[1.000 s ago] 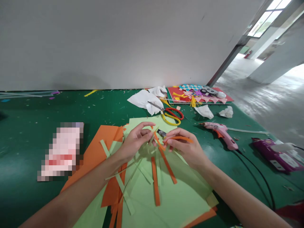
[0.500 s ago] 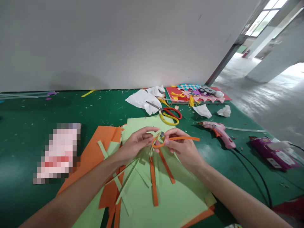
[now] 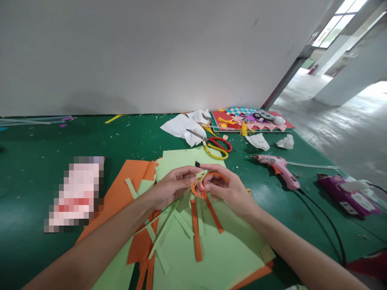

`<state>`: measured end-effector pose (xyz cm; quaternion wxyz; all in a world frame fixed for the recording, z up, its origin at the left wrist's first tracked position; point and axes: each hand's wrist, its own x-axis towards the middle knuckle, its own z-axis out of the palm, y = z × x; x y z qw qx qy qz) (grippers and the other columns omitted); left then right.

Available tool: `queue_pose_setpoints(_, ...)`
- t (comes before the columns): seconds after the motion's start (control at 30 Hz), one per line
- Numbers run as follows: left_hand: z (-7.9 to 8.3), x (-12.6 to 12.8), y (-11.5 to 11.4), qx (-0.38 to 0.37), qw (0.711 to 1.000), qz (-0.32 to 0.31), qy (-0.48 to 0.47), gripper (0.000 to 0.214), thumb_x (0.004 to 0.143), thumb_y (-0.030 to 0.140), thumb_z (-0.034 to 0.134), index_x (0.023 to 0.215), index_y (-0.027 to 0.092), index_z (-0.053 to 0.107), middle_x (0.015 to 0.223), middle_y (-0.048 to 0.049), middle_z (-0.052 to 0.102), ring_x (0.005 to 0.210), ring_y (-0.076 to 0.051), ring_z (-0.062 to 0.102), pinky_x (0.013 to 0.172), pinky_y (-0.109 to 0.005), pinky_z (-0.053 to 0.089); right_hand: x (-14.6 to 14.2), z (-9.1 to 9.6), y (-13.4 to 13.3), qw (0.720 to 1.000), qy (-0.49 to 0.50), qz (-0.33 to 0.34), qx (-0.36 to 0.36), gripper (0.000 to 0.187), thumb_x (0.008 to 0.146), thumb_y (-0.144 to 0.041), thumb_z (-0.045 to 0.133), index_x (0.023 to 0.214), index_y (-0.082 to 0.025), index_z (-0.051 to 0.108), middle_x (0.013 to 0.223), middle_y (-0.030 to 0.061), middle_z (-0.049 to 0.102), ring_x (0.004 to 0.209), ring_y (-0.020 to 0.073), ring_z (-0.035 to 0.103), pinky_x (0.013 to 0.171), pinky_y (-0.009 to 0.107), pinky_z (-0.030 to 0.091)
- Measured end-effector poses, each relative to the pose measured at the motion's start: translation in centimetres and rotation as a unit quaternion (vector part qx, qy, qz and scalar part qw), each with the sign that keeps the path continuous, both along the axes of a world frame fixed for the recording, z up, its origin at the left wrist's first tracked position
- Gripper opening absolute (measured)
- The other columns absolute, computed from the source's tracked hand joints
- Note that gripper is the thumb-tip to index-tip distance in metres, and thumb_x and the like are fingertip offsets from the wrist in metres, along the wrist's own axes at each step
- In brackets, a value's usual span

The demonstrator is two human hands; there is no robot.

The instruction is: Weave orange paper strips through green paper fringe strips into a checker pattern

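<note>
Close above a stack of light green paper [image 3: 226, 249], my two hands almost meet. My left hand [image 3: 172, 187] is closed, pinching light green paper strips [image 3: 201, 175] that are crossed or folded together at the fingertips. An orange paper strip [image 3: 193, 188] curls in a loop between the hands, and my right hand [image 3: 232, 189] is closed on it. A small dark tip [image 3: 197, 164] sticks out above the right fingers, and a bit of yellow shows under that hand; what it belongs to is hidden. Two orange strips [image 3: 196, 233] lie below the hands.
Orange paper [image 3: 121, 189] and loose green strips [image 3: 163, 225] lie at the left, near a blurred pink object [image 3: 75, 189]. Beyond are scissors [image 3: 216, 147] and white tissue [image 3: 181, 127]. On the right lie a pink glue gun [image 3: 281, 169], its cord and a purple power strip [image 3: 347, 197].
The orange strip's free end, which stuck out to the right, is now curled back between the hands. My right hand has shifted slightly left, and the dark tip now shows higher and further left.
</note>
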<state>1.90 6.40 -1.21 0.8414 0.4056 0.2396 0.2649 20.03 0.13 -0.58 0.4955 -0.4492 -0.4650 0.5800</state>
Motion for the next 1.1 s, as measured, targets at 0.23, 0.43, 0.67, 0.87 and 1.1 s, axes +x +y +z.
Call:
queue_pose_setpoints(0.23, -0.39, -0.17, 0.20, 0.003, 0.999, -0.031, -0.034, 0.018, 0.081, 0.024, 0.072, 0.098, 0.019, 0.069, 0.076, -0.0021, 0.071, 0.066, -0.013, 0.069, 0.065, -0.022, 0.052, 0.10, 0.16, 0.15, 1.000, -0.002, -0.009, -0.023, 0.021, 0.072, -0.025, 0.076, 0.090, -0.018, 0.065, 0.074, 0.0007, 0.067, 0.063, 0.0115, 0.062, 0.049, 0.020, 0.042)
queue_pose_setpoints(0.43, -0.43, -0.24, 0.34, 0.004, 0.999, -0.044, -0.023, 0.020, 0.083, 0.026, 0.070, 0.102, 0.019, 0.068, 0.076, -0.0033, 0.072, 0.068, -0.014, 0.070, 0.066, -0.021, 0.051, 0.19, 0.07, 0.23, 0.999, -0.008, -0.026, -0.021, 0.016, 0.074, -0.027, 0.075, 0.081, -0.017, 0.064, 0.065, 0.0005, 0.066, 0.058, 0.0108, 0.059, 0.047, 0.019, 0.041)
queue_pose_setpoints(0.67, -0.16, -0.31, 0.28, 0.015, 0.996, -0.083, -0.013, 0.021, 0.081, 0.026, 0.071, 0.100, 0.018, 0.068, 0.074, -0.0017, 0.068, 0.056, -0.011, 0.064, 0.052, -0.019, 0.049, 0.27, -0.03, 0.12, 0.999, -0.041, -0.012, 0.003, 0.021, 0.078, -0.030, 0.072, 0.095, -0.020, 0.066, 0.078, 0.0013, 0.064, 0.065, 0.0106, 0.055, 0.046, 0.017, 0.042)
queue_pose_setpoints(0.87, 0.02, -0.39, 0.31, 0.014, 0.996, -0.087, 0.003, 0.017, 0.084, 0.027, 0.068, 0.099, 0.020, 0.069, 0.074, -0.0003, 0.067, 0.041, -0.004, 0.054, 0.040, -0.013, 0.040, 0.34, 0.04, 0.13, 0.999, -0.040, -0.005, 0.026, 0.013, 0.076, -0.028, 0.073, 0.080, -0.018, 0.067, 0.090, 0.0017, 0.059, 0.065, 0.0084, 0.051, 0.045, 0.017, 0.041)
queue_pose_setpoints(1.1, 0.20, -0.22, 0.15, 0.014, 0.996, -0.088, 0.011, 0.019, 0.087, 0.032, 0.064, 0.101, 0.019, 0.067, 0.073, -0.0010, 0.068, 0.038, -0.004, 0.052, 0.040, -0.014, 0.038, 0.35, 0.18, -0.06, 0.999, -0.048, 0.002, -0.011, 0.018, 0.081, -0.033, 0.069, 0.079, -0.017, 0.063, 0.061, -0.0015, 0.060, 0.049, 0.0068, 0.046, 0.043, 0.018, 0.036)
